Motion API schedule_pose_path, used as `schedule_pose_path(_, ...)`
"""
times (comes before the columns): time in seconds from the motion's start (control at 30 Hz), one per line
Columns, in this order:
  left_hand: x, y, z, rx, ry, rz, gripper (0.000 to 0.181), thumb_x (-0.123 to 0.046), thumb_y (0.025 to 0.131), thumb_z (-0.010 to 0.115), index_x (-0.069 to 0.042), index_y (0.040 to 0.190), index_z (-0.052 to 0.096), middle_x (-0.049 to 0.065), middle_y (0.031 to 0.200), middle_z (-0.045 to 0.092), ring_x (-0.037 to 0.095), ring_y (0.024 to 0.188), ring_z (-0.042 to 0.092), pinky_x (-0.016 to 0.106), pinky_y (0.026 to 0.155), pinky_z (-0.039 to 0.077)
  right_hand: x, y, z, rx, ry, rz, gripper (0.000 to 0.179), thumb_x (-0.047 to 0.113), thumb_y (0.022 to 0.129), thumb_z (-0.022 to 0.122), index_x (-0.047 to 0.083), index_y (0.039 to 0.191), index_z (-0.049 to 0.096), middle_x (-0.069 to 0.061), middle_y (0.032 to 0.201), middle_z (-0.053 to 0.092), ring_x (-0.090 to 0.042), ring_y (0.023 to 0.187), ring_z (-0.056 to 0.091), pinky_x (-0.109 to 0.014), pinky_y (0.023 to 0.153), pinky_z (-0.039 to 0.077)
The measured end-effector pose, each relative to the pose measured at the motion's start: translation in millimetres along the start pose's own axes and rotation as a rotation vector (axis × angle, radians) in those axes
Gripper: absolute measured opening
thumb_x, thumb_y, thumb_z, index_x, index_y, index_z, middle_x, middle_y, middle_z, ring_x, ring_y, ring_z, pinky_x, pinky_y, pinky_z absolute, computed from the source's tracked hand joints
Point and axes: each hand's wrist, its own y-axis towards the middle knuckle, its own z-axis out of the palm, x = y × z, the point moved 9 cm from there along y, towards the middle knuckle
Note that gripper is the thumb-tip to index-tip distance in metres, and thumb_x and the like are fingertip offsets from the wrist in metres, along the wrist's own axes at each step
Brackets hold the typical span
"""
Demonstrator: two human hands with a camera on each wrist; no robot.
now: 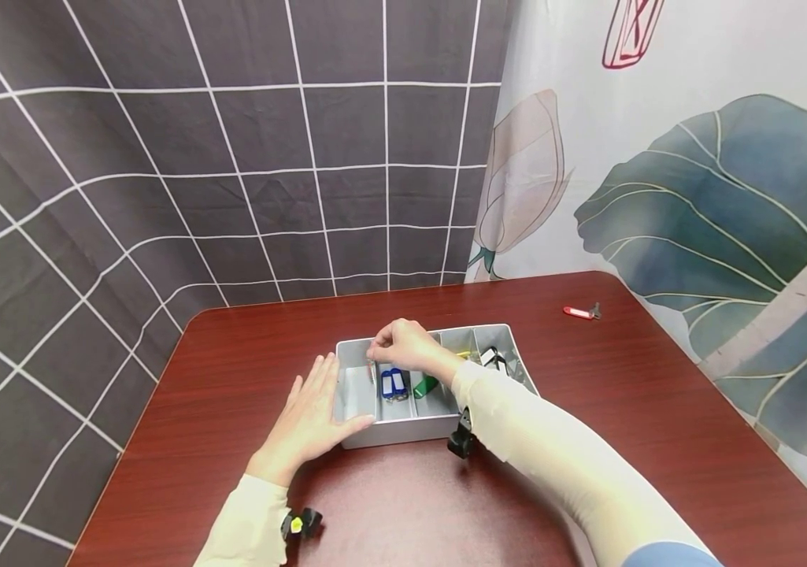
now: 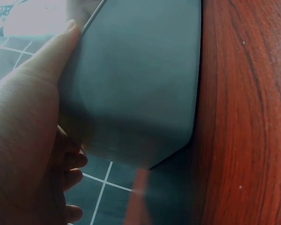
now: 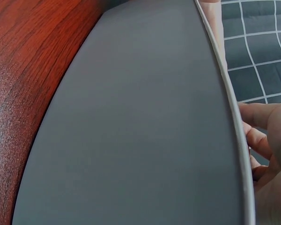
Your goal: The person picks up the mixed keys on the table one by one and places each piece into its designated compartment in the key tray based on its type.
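Note:
A grey compartment box (image 1: 392, 430) sits on the table. My left hand (image 1: 311, 417) rests against its left front corner, fingers straight along the side and thumb at the front rim; the left wrist view shows that thumb (image 2: 61, 49) by the rim. Over the leftmost compartments my right hand (image 1: 403, 345) pinches a small reddish key tag (image 1: 371, 370), mostly hidden by the fingers. Blue key tags (image 1: 394, 383) lie in the compartment beside it, then a green key tag (image 1: 425, 386). Black key tags (image 1: 494, 358) are at the right end, and a bit of yellow (image 1: 464, 355) shows behind the forearm.
A red key tag with a key (image 1: 580, 313) lies at the back right of the reddish-brown table (image 1: 247, 346). Behind stand a dark gridded curtain (image 1: 254, 134) and a pale curtain with printed leaves (image 1: 701, 197).

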Motion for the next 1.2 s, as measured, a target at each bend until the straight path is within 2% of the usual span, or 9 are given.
schedule_pose_path(0.23,-0.4,-0.1,-0.2,-0.021,-0.005,0.012,0.116,-0.079,0.073,0.056,-0.003,0.153,0.019,0.013,0.157,0.022,0.029,0.146,0.014,0.061,0.111,0.017,-3,-2.8,-9,-0.055,0.005,0.003,0.011,0.03,0.087,0.071,0.021,0.089,0.076,0.011,0.081,0.068,-0.012,0.075,0.057,-0.028,0.066,0.048)
schedule_pose_path(0.4,-1.5,-0.1,-2.1,-0.03,-0.002,0.023,0.118,-0.081,0.073,0.054,-0.003,0.153,0.018,0.014,0.157,0.022,0.029,0.146,0.015,0.061,0.11,0.019,-5,-9.9,-23,-0.084,0.036,0.012,0.01,0.029,0.087,0.071,0.02,0.089,0.076,0.009,0.081,0.067,-0.012,0.075,0.056,-0.028,0.067,0.047)
schedule_pose_path(0.6,-1.3,0.4,-2.8,-0.033,0.0,0.026,0.12,-0.085,0.072,0.049,-0.003,0.153,0.017,0.014,0.157,0.023,0.03,0.146,0.015,0.062,0.11,0.019,-14,-18.3,-49,-0.12,0.111,-0.007,0.012,0.028,0.087,0.071,0.018,0.09,0.076,0.007,0.084,0.069,-0.014,0.078,0.056,-0.029,0.067,0.047)
schedule_pose_path(0.7,-1.2,0.7,-2.4,-0.034,-0.002,0.026,0.12,-0.084,0.071,0.051,-0.004,0.153,0.017,0.014,0.157,0.023,0.03,0.145,0.015,0.062,0.11,0.019,-23,-24.1,-67,-0.146,0.147,-0.01,0.014,0.028,0.087,0.071,0.017,0.093,0.077,0.006,0.087,0.071,-0.013,0.081,0.06,-0.028,0.07,0.049)
schedule_pose_path(0.9,-1.9,1.0,-3.4,-0.037,-0.006,0.028,0.119,-0.082,0.071,0.055,-0.005,0.154,0.017,0.014,0.157,0.024,0.03,0.146,0.015,0.061,0.11,0.018,-58,-42.2,-110,-0.213,0.23,0.022,0.022,0.028,0.087,0.071,0.01,0.101,0.075,-0.003,0.097,0.071,-0.017,0.091,0.061,-0.03,0.077,0.05)
schedule_pose_path(1.07,-3.0,1.1,-4.0,-0.036,-0.001,0.034,0.12,-0.084,0.071,0.051,-0.004,0.154,0.017,0.014,0.157,0.024,0.03,0.145,0.016,0.061,0.11,0.019,-101,-63.7,-138,-0.274,0.283,0.09,0.032,0.031,0.088,0.07,0.006,0.108,0.072,-0.008,0.107,0.069,-0.019,0.094,0.056,-0.03,0.075,0.048)
schedule_pose_path(1.2,-2.5,0.7,-4.1,-0.036,-0.002,0.033,0.119,-0.084,0.071,0.051,-0.004,0.154,0.017,0.014,0.157,0.024,0.031,0.145,0.016,0.061,0.11,0.018,-140,-82.3,-152,-0.314,0.293,0.153,0.042,0.038,0.089,0.069,0.005,0.115,0.069,-0.011,0.115,0.066,-0.021,0.101,0.056,-0.033,0.082,0.046)
